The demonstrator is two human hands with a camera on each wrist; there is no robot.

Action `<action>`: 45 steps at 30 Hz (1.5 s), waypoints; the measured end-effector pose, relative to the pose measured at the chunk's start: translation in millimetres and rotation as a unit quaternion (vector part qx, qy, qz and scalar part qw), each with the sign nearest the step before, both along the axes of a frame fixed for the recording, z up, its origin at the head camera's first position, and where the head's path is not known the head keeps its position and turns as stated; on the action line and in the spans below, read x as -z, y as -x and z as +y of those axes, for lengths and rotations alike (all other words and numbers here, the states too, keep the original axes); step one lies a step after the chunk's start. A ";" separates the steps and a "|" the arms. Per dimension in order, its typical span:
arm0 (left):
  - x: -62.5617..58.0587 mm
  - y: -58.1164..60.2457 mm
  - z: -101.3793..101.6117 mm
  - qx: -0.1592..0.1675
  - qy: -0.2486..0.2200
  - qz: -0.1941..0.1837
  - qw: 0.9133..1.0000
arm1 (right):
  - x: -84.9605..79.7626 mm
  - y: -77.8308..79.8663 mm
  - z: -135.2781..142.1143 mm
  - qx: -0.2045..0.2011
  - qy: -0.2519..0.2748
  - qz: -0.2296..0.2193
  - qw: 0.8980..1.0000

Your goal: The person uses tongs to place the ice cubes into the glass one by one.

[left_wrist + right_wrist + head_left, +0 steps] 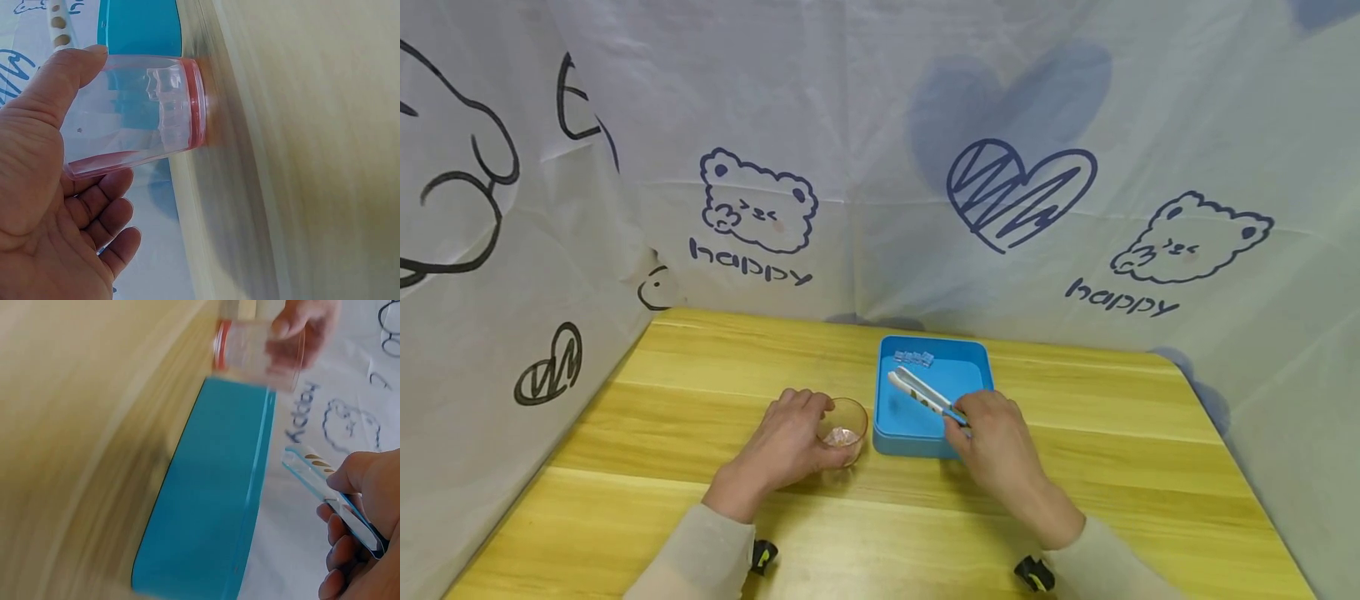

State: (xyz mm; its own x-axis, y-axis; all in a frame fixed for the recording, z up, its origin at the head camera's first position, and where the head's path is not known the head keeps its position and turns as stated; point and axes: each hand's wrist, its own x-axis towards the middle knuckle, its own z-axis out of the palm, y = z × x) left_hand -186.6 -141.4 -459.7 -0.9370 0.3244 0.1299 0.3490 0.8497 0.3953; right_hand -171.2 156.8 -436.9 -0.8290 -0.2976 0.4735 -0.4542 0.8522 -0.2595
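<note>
My left hand (786, 442) grips a clear cup (134, 112) with a pinkish rim and base, thumb on one side and fingers on the other. The cup stands on the table, left of a blue tray (913, 446). Several clear pieces (169, 106) lie in its bottom. In my right hand (1000, 442) is a pair of white tongs (917, 390) with brown spots and blue edges, pinched between thumb and fingers. The tongs point up and left over the tray, their tips near several small clear cubes (914, 358) at its far side. Nothing shows clearly between the tips.
The wooden-topped table (880, 533) ends at a white printed cloth (865, 225) behind and at both sides. A dark strap (1034, 573) is by the right sleeve, another (763, 556) by the left. The tray's raised walls stand close to the cup.
</note>
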 end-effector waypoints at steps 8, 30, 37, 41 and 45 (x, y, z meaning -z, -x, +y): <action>-1.4 -0.1 0.1 0.001 0.004 0.002 1.000 | 2.7 -13.7 -21.1 -0.063 0.009 0.062 0.996; 2.9 4.0 -2.8 0.002 -0.024 -0.006 1.000 | 15.3 -22.4 -33.0 -0.099 0.011 0.072 0.992; 11.5 3.4 -4.7 0.000 -0.057 -0.005 0.998 | 18.5 -22.0 -33.2 -0.097 0.011 0.075 0.992; 11.9 3.2 -4.6 0.002 -0.057 -0.001 0.998 | 18.8 -22.1 -33.2 -0.096 0.011 0.072 0.993; 10.9 3.0 -4.0 0.001 -0.057 -0.001 0.998 | 18.6 -22.1 -33.3 -0.094 0.010 0.068 0.993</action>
